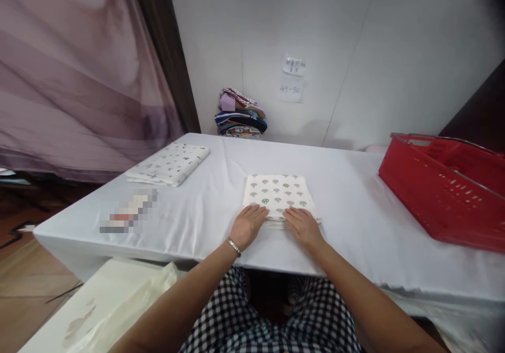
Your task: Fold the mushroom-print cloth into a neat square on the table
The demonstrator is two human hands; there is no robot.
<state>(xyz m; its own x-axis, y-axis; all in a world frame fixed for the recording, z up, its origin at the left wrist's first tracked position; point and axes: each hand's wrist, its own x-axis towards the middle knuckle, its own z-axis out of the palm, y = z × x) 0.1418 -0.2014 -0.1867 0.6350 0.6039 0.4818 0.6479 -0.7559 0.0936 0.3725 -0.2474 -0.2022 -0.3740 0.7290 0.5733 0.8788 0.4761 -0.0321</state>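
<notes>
A folded white cloth [278,190] with grey and green printed motifs lies on the white-covered table [205,205] in front of me. My left hand [248,225] rests flat on its near left corner, fingers stretched out, a silver bracelet at the wrist. On the near right part of the same cloth lies my right hand [303,227], also flat with its fingers extended. Several layers show along the cloth's near edge, between the hands. Neither hand grips anything.
Another folded printed cloth [171,164] lies at the table's left. Nearer is a pixelated object [128,211]. A red plastic basket [442,195] stands at the right. Stacked clothes [240,119] sit beyond the far edge; a white surface with plastic [130,295] is lower left.
</notes>
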